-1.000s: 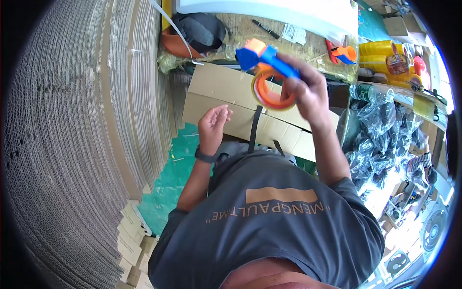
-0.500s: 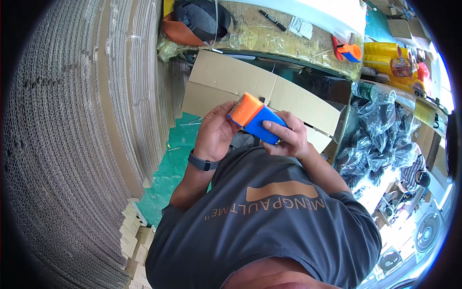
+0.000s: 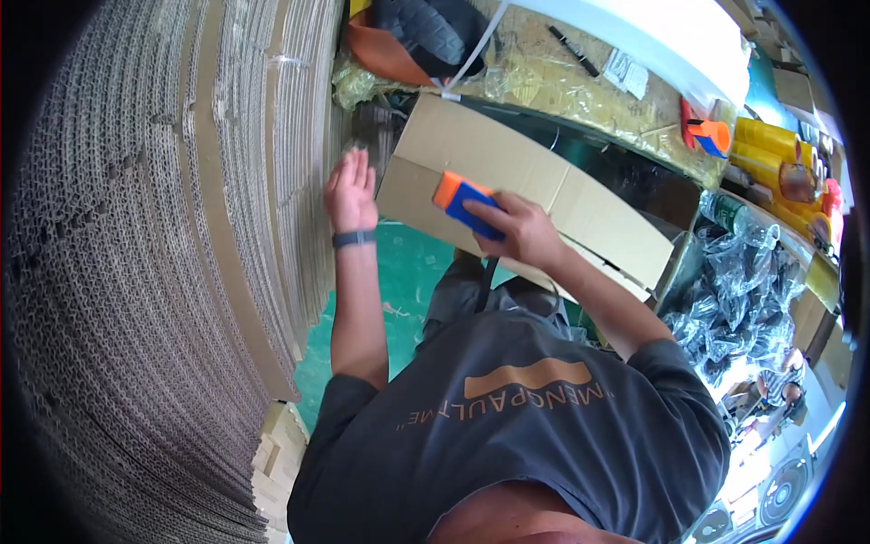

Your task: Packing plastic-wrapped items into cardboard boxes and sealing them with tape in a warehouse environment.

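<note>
My right hand is closed around the blue body of a handheld tape dispenser, whose orange end points up and to the left. The dispenser is above the brown cardboard box, near its front edge. My left hand is raised beside the tall stack of flat cardboard, fingers stretched out and somewhat blurred. A pale, indistinct bit shows near its fingertips; I cannot make out what it is. A dark band circles the left wrist.
Flattened cardboard sheets stand stacked along the left. Behind the box is a tape-covered workbench with a black marker and a second orange-and-blue dispenser. Yellow tape rolls and plastic-wrapped items are at right.
My left hand has let go of the dispenser's orange end and moved left and up, fingers extended. The right hand keeps the dispenser, now farther over the box. The view has shifted slightly.
</note>
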A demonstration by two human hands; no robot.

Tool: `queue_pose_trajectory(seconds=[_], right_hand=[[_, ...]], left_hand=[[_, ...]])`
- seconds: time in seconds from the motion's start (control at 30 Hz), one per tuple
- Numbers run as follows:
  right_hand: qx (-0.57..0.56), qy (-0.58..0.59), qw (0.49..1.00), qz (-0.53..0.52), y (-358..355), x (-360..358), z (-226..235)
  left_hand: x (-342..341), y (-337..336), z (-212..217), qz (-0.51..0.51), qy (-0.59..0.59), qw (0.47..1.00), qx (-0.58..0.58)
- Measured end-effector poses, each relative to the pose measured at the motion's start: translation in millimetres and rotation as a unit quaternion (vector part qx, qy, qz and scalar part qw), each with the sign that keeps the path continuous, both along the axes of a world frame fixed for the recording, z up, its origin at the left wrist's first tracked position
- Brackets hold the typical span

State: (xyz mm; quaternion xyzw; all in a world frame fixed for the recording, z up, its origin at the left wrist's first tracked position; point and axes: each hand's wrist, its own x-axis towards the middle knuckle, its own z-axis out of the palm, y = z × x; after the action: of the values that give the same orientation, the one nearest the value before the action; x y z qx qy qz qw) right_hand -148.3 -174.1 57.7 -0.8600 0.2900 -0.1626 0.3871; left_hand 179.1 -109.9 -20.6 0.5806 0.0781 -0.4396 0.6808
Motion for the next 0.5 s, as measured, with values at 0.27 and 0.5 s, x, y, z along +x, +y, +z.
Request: queue_pose_trajectory(seconds=[0.27, 0.5], right_hand=[[-0.006, 0.178, 0.984, -0.013, -8.1, 84.1, -82.1], [0.047, 0.281, 0.956, -0.066, -15.3, 97.7, -89.7]], left_hand=[[61.6, 4.4, -243.4, -0.15, -0.208, 0.955, 0.147], [6.8, -65.3, -176.3, -0.39, -0.469, 0.737, 0.292]])
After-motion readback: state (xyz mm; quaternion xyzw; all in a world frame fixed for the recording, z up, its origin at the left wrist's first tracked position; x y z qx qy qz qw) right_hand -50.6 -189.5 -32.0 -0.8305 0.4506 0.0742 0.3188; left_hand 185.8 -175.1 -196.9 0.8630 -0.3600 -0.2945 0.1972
